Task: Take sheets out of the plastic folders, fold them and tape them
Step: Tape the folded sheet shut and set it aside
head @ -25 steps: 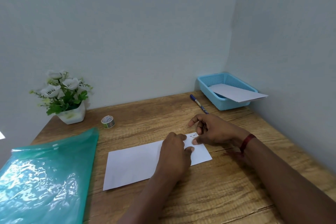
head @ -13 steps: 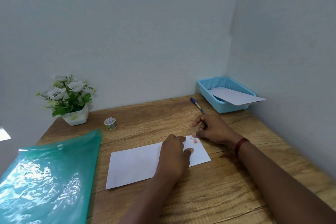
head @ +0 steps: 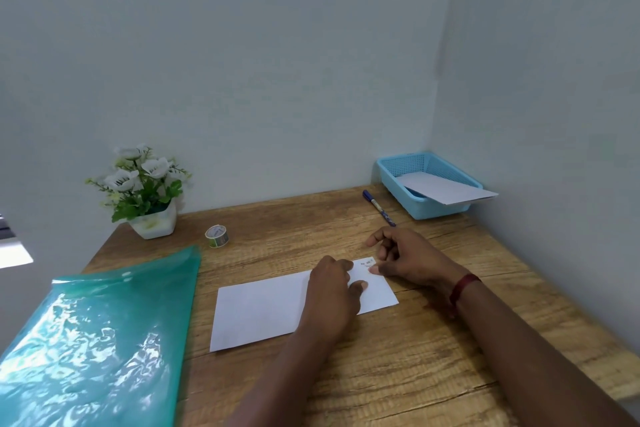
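Your left hand [head: 329,298] lies on the folded white sheet [head: 263,312]. Its fingers are bent down, the tips press the paper, and the thumb lies flat on it. It pinches nothing.

Your right hand [head: 405,260] sits at the sheet's far right corner with its fingers loosely curled and the index finger raised. The thumb tip touches the paper just beside a small coloured mark, which is too small to tell what it is. There is nothing in its grip. A red band [head: 464,288] is on that wrist.

The sheet lies flat in the middle of the wooden worktop [head: 415,357], long side running left to right.

The green plastic folder [head: 97,340] lies near left, apart from the sheet. The tape roll [head: 216,236] stands behind it, close to the flower pot [head: 145,194] at the back left.

A pen [head: 379,208] lies at the back right, just beside the blue basket [head: 429,210] in the corner. Another folded sheet [head: 446,189] rests in the basket, one end sticking out over its rim.
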### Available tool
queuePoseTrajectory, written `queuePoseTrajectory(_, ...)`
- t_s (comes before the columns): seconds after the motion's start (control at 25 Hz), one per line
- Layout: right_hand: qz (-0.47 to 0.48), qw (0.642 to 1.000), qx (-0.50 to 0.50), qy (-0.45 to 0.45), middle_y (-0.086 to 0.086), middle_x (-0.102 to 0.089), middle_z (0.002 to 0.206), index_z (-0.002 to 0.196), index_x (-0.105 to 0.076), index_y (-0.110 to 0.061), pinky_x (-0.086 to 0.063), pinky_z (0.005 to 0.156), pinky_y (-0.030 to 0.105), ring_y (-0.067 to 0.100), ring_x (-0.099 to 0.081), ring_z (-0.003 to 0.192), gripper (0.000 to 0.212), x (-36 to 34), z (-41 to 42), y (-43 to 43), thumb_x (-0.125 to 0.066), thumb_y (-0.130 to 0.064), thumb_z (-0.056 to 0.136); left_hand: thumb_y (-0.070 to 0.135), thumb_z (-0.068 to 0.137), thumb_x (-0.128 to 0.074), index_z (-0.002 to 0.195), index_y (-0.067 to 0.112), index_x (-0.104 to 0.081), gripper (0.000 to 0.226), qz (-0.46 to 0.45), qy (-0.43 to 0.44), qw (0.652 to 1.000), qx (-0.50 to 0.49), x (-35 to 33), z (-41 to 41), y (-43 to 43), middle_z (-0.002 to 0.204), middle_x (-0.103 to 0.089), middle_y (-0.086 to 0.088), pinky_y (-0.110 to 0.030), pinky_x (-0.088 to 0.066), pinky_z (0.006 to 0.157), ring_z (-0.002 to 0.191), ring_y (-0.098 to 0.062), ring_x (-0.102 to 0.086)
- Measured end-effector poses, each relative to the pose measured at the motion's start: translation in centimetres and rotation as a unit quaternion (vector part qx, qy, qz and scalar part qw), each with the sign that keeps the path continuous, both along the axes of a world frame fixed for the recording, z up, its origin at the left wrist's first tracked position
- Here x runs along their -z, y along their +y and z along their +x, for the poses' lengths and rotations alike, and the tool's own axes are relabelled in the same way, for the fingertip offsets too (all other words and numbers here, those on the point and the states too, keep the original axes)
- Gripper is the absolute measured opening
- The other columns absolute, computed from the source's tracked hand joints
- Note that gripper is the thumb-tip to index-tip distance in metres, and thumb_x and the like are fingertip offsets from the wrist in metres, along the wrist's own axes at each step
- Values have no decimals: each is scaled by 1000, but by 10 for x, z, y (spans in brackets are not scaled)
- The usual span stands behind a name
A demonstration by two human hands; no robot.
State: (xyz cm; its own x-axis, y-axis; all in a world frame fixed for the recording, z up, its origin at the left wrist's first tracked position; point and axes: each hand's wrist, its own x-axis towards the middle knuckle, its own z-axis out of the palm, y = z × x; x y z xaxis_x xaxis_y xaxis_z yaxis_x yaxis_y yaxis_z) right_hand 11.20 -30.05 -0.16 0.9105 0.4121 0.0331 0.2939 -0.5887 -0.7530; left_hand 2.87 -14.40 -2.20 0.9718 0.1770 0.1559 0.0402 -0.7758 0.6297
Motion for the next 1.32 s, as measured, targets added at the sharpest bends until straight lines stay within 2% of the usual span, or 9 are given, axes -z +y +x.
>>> queuePoseTrajectory(0.2, 10, 994, 74, -76, -8, -66, 84, 99, -66, -26, -44, 62, 9, 6, -62, 78, 28, 3, -22, 7, -78, -11, 78, 21, 87, -72, 128, 16, -63, 42, -86, 3, 996, -6, -13, 0, 2, 113, -66, 2, -6, -42, 75, 87, -3, -57)
queuePoseTrajectory(0.32, 16, 988, 89, -127, -11, -67, 88, 98, -68, -26, -42, 64, 3, 1, -60, 80, 21, -1, -39, 11, -70, -9, 86, 17, 88, -69, 116, 13, -70, 27, -136, -46, 989, -21, -43, -4, 21, 105, -72, 1, -15, -45, 85, 96, -9, -64)
queuePoseTrajectory(0.44, -12, 982, 72, -177, -15, -67, 98, 104, -70, -26, -40, 72, 5, -3, -58, 88, 15, -8, -69, 18, -66, -22, 90, 26, 89, -69, 107, 14, -71, 22, -33, -83, 996, -21, -74, -11, 63, 99, -70, 2, -22, -43, 81, 92, -11, -61)
queuePoseTrajectory(0.52, -11, 978, 53, -203, -18, -68, 102, 106, -70, -29, -40, 78, 7, -5, -58, 93, 17, -11, -97, 25, -64, -30, 90, 36, 90, -67, 121, 16, -63, 37, 84, -8, 996, 32, -84, -24, 96, 114, -65, 1, -28, -45, 89, 106, -15, -59)
queuePoseTrajectory(0.72, -137, 970, -44, -198, -16, -39, 150, 143, -41, -34, -25, 111, 21, 0, -32, 138, 56, -6, -156, 58, -43, -60, 93, 60, 80, -67, 153, 31, -23, 90, 278, 250, 920, 122, -76, -58, 141, 155, -32, -2, -38, -30, 112, 140, -24, -33)
queuePoseTrajectory(0.88, -243, 956, -84, -140, -4, -9, 163, 153, -18, -26, -6, 120, 37, 12, -5, 149, 98, 2, -167, 82, -2, -78, 72, 65, 76, -69, 151, 33, -25, 93, 274, 246, 924, 104, -63, -63, 145, 153, -35, -1, -41, -33, 112, 138, -25, -34)
queuePoseTrajectory(1.04, -268, 949, -89, -138, -5, -3, 164, 154, -16, -25, -2, 120, 36, 13, 0, 150, 110, 6, -170, 83, 8, -77, 60, 59, 76, -72, 149, 28, -31, 89, 265, 219, 936, 80, -68, -65, 147, 150, -39, -3, -38, -35, 109, 136, -24, -37)
queuePoseTrajectory(1.16, -258, 954, -84, -129, -5, -5, 163, 153, -20, -26, -2, 120, 34, 12, -1, 150, 112, 4, -173, 81, 10, -78, 58, 43, 84, -71, 137, 20, -50, 62, 213, 196, 957, 35, -74, -65, 144, 140, -51, -4, -31, -44, 99, 123, -21, -50)
queuePoseTrajectory(1.32, -206, 972, -63, -88, -13, -1, 162, 152, -23, -30, -11, 119, 33, 10, 1, 149, 120, -2, -184, 76, 8, -83, 49, 26, 84, -75, 101, 14, -74, 21, 21, 238, 970, 35, -76, -75, 147, 104, -72, -7, -20, -50, 56, 76, -13, -63)
